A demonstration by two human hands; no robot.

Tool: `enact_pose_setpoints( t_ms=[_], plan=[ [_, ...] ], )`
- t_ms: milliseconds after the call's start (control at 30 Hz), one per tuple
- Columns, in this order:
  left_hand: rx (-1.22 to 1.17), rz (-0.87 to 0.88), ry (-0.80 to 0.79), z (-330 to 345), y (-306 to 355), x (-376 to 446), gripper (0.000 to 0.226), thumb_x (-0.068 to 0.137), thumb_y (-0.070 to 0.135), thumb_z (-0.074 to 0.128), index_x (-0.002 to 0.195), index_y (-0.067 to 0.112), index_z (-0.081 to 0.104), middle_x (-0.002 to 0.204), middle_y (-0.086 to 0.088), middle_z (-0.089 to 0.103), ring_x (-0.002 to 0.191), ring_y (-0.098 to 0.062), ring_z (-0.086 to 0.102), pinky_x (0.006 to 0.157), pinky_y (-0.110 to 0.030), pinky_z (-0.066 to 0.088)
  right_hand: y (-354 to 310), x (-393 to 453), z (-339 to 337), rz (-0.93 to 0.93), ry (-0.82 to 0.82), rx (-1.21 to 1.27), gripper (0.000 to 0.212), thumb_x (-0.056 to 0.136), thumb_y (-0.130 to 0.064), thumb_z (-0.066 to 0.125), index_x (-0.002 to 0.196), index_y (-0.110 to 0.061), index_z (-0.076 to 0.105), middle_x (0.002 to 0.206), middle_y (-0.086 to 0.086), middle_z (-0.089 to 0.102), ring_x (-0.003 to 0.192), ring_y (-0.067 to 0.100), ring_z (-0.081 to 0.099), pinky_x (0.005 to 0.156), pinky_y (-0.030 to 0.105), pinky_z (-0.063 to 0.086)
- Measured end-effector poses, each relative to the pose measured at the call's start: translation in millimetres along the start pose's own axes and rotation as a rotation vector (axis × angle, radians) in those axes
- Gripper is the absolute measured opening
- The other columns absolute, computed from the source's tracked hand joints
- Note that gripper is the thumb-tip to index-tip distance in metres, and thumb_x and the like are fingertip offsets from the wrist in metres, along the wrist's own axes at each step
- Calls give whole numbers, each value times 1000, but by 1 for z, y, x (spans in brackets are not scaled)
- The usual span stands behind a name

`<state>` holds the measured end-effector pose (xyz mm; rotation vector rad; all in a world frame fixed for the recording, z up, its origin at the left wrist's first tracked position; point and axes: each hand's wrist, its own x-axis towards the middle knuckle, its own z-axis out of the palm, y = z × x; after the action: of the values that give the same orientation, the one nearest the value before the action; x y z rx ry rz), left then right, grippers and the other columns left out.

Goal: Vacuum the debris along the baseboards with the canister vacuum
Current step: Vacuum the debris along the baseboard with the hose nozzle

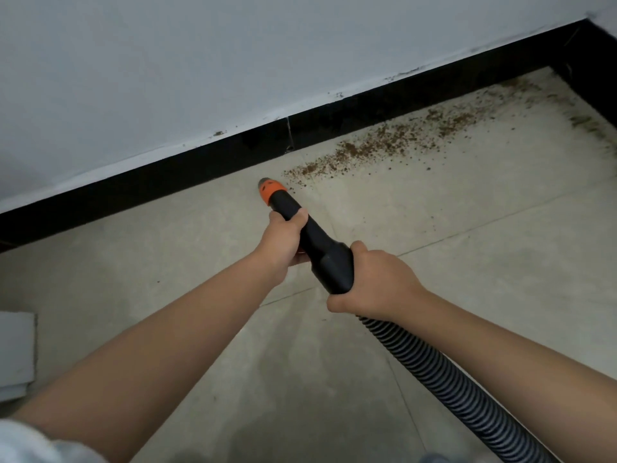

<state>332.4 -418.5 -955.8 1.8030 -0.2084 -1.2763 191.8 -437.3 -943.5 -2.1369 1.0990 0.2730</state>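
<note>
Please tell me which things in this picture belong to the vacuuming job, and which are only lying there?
Job things:
- vacuum nozzle, black with orange tip
- ribbed hose
- brown debris along the black baseboard
- left hand and right hand, both gripping the nozzle

Just lying about:
- white object at the left edge

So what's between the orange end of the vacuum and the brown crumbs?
Only a short strip of bare floor, in the head view. The orange nozzle tip stops just short of the nearest brown debris, which runs along the black baseboard.

Bare forearms; a pale, perhaps grey, sleeve [23, 442] at lower left.
</note>
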Motion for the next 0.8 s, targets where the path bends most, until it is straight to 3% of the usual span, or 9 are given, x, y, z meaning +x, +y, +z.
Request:
enact_pose_setpoints(
  t_ms=[100, 233, 400, 500, 800],
  plan=[
    [9, -4, -30, 19, -8, -10, 51, 100, 25, 41, 144, 12, 19, 103, -2, 52, 75, -12, 55, 55, -26, 48, 18, -15, -6, 35, -5, -25, 51, 66, -44, 71, 96, -19, 36, 76, -10, 45, 67, 12, 51, 51, 23, 40],
    [24, -24, -117, 44, -20, -21, 58, 100, 27, 41, 146, 12, 11, 124, -8, 49, 77, -15, 57, 61, -29, 53, 42, -38, -10, 111, 9, -66, 50, 64, -44, 71, 94, -21, 37, 77, -11, 48, 66, 10, 51, 51, 22, 39],
    [71, -49, -158, 62, -18, -16, 66, 99, 28, 44, 149, 15, 3, 137, -10, 45, 98, -26, 58, 84, -42, 55, 53, -45, -11, 176, 47, -44, 51, 64, -42, 72, 94, -20, 37, 76, -11, 46, 68, 14, 51, 49, 21, 33],
    [99, -53, -153, 58, -11, -6, 66, 99, 28, 43, 149, 16, 3, 137, -11, 45, 109, -32, 57, 83, -42, 55, 48, -35, -6, 181, 63, 11, 50, 64, -40, 73, 94, -18, 39, 78, -7, 50, 69, 14, 53, 50, 23, 37],
    [44, -39, -84, 34, 8, 18, 63, 100, 25, 42, 149, 16, 3, 131, -10, 48, 106, -30, 57, 73, -38, 52, 28, 7, -5, 130, 41, 0, 50, 66, -40, 72, 93, -18, 37, 77, -7, 48, 71, 15, 54, 50, 24, 38]
  ],
)
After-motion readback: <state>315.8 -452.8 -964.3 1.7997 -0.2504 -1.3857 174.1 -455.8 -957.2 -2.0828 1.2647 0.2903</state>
